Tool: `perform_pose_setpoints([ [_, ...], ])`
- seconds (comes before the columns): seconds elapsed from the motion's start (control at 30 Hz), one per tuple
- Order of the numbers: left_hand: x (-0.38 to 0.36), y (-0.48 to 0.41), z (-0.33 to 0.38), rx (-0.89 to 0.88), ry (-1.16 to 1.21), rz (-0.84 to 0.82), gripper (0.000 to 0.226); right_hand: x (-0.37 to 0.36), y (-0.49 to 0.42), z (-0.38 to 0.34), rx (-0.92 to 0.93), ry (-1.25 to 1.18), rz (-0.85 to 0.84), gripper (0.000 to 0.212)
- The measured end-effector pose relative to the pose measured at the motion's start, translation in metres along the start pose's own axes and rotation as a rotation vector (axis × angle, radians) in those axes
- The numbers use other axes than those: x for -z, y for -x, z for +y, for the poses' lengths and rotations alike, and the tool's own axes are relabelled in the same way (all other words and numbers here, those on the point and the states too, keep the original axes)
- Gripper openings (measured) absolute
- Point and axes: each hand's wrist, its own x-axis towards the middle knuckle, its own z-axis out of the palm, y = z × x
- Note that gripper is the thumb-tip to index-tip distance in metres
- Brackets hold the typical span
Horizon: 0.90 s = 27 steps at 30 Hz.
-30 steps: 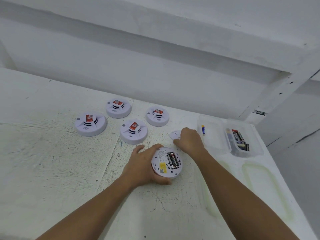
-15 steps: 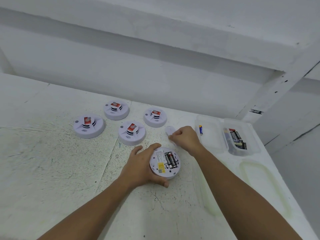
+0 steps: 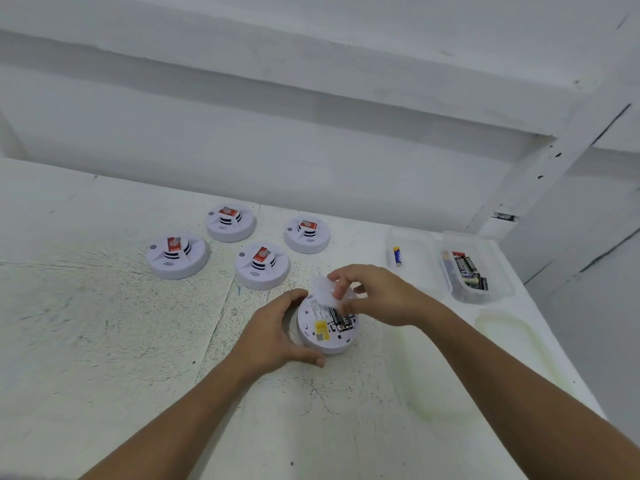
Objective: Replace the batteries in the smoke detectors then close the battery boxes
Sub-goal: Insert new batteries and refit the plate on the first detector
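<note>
A white smoke detector (image 3: pixel 320 332) lies upside down on the table, its battery bay open with black batteries (image 3: pixel 341 320) inside. My left hand (image 3: pixel 273 332) grips its left rim. My right hand (image 3: pixel 377 296) holds the small white battery cover (image 3: pixel 323 289) just above the detector's far edge. Several other detectors stand face up behind: (image 3: pixel 176 254), (image 3: pixel 230 221), (image 3: pixel 261 265), (image 3: pixel 306 233).
Two clear plastic boxes sit at the right: one (image 3: pixel 414 261) holds a single blue-yellow battery (image 3: pixel 397 256), the other (image 3: pixel 485 271) holds several black batteries. Their lids (image 3: pixel 512 344) lie nearer me. A white wall rises behind; the table edge runs at right.
My right hand has lifted the battery cover off the table and brought it back over the upturned detector. My left hand stays on the detector.
</note>
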Motion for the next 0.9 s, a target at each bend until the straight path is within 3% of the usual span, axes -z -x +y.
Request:
perform_pose_setpoints([
  [0.33,-0.001,0.002,-0.004,0.003,0.085,0.038,0.082,-0.023,0.005,-0.001,0.151,0.366,-0.120,0.015],
  [0.6,-0.001,-0.001,-0.005,-0.050,0.034,0.050,0.087,-0.022,0.002,0.008,0.156,0.325,-0.118,0.018],
  [0.8,-0.001,-0.005,-0.008,-0.063,-0.009,0.038,0.088,-0.025,0.005,0.014,0.197,0.258,-0.144,0.049],
  [0.9,-0.001,-0.006,-0.009,-0.055,-0.034,0.025,0.090,-0.029,0.008,0.021,0.249,0.213,-0.174,0.042],
])
